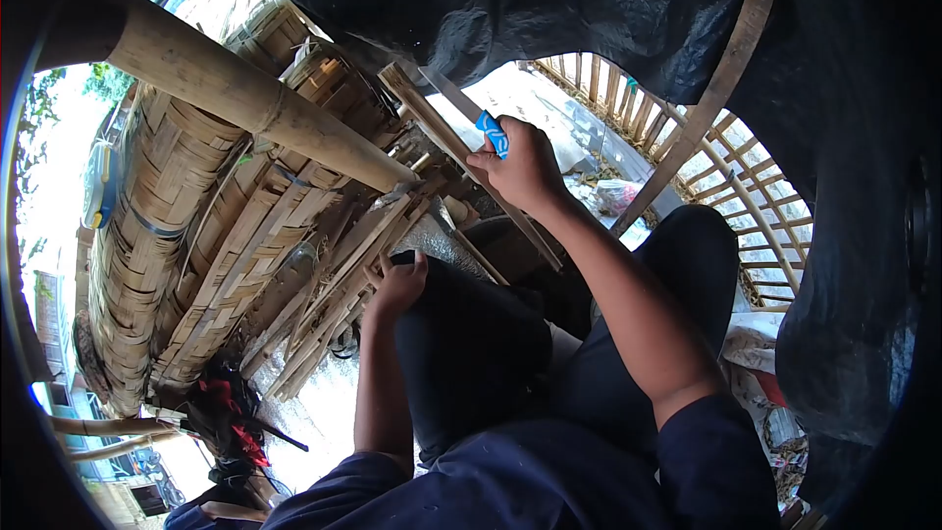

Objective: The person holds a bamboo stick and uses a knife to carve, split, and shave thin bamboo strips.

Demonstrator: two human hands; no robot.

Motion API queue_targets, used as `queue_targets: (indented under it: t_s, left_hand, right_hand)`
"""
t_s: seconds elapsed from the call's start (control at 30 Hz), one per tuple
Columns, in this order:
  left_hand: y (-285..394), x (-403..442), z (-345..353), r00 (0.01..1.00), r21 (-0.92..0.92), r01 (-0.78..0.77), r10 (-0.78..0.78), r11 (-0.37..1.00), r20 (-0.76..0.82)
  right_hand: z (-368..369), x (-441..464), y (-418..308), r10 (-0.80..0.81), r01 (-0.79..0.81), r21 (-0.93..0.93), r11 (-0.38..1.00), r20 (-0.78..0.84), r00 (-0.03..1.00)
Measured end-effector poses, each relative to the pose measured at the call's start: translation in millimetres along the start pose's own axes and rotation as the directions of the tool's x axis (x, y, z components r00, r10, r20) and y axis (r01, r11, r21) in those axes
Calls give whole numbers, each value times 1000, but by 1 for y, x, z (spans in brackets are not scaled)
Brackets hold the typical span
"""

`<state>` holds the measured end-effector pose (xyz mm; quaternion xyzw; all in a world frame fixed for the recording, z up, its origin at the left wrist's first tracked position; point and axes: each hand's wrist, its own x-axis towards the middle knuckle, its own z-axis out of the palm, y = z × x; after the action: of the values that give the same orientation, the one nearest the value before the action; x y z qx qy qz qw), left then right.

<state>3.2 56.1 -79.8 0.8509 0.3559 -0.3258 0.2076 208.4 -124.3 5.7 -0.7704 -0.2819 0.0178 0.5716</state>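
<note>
My right hand (pixel 517 159) is closed around the blue-and-white wrapped handle (pixel 493 134) of a knife, whose flat blade (pixel 448 95) points up and to the left. Just beside the blade runs a split bamboo piece (pixel 432 123), slanting down to the right, and my right thumb lies close to its edge. My left hand (pixel 397 283) rests by my left knee, next to a bundle of thin bamboo strips (pixel 329 306). Its fingers are bent and partly hidden, so what they hold, if anything, is unclear.
A thick bamboo pole (pixel 265 108) crosses the upper left above rolled woven bamboo mats (pixel 162 226). Black plastic sheeting (pixel 589 0) hangs overhead and at the right. A wooden strip (pixel 702 118) slants before a bamboo lattice (pixel 756 196). Red and black items (pixel 235 422) lie lower left.
</note>
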Motion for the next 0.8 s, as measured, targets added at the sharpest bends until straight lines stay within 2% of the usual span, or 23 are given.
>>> queue_targets:
  t_s: [0.03, 0.07, 0.17, 0.2, 0.23, 0.27, 0.3, 0.33, 0.37, 0.4, 0.43, 0.47, 0.57, 0.6, 0.63, 0.7, 0.77, 0.8]
  left_hand:
    - [5, 2, 3, 994, -60, 108, -110, 992, -26]
    - [14, 3, -1, 994, -60, 105, -107, 993, -27]
    - [38, 5, -11, 964, 64, 262, -258, 963, -59]
    - [8, 47, 6, 992, 164, 122, -114, 979, -54]
    - [3, 40, -3, 993, 162, 114, -106, 980, -58]
    - [5, 24, -17, 993, -14, -119, 119, 993, -24]
    - [11, 6, -30, 939, -185, -341, 342, 922, -27]
    - [20, -17, -29, 855, -69, -425, 376, 902, -357]
    - [42, -47, -41, 859, -64, -424, 379, 903, -345]
    - [68, -78, -56, 982, -219, -182, 167, 959, -85]
    - [84, -93, -60, 978, -299, 102, -40, 949, 205]
    - [85, -92, -54, 935, -205, 61, 16, 977, 353]
    - [72, -40, -15, 939, -260, 120, -24, 958, 344]
    - [64, -21, -6, 927, -349, 117, 23, 930, 373]
    - [66, -19, -9, 925, -348, 117, 26, 930, 378]
    - [74, -12, -17, 832, -374, 212, 34, 903, 554]
    - [76, -7, -15, 821, -353, 179, 59, 918, 568]
    - [71, 11, -11, 743, -332, 255, 36, 908, 668]
  right_hand:
    - [2, 0, 1, 2, -2, 1, 1000, 0, 1000]
    - [3, 1, 3, -5, 5, 20, 1000, -3, 1000]
    - [4, -3, 5, -4, 4, 25, 1000, 2, 1000]
    - [2, -2, 3, -6, 6, 17, 1000, 0, 1000]
    - [-1, -3, 0, 10, -10, 34, 999, 16, 1000]
    - [-2, -3, 1, 8, -8, 32, 999, 7, 1000]
    - [-3, -2, 4, 8, -8, 33, 999, -8, 1000]
    - [-4, -2, 4, 25, -25, 6, 1000, -10, 1000]
    - [-5, -2, 4, 38, -38, 8, 999, -14, 999]
    - [-6, -2, 4, 25, -25, 3, 1000, -29, 999]
    - [-7, -2, 3, 8, -8, -4, 1000, -40, 999]
    - [-8, -2, 3, 13, -14, -9, 1000, -33, 999]
    - [-8, -3, 5, 14, -14, 10, 1000, -28, 1000]
    - [-8, -3, 5, 12, -12, -12, 1000, -12, 1000]
    - [-9, -4, 3, 17, -17, -16, 1000, -12, 1000]
    - [-10, -5, 0, 36, -36, -36, 999, 1, 999]
    - [-8, -7, 5, 34, -34, -42, 999, 0, 999]
    - [-7, -5, 6, 23, -23, -44, 999, -8, 1000]
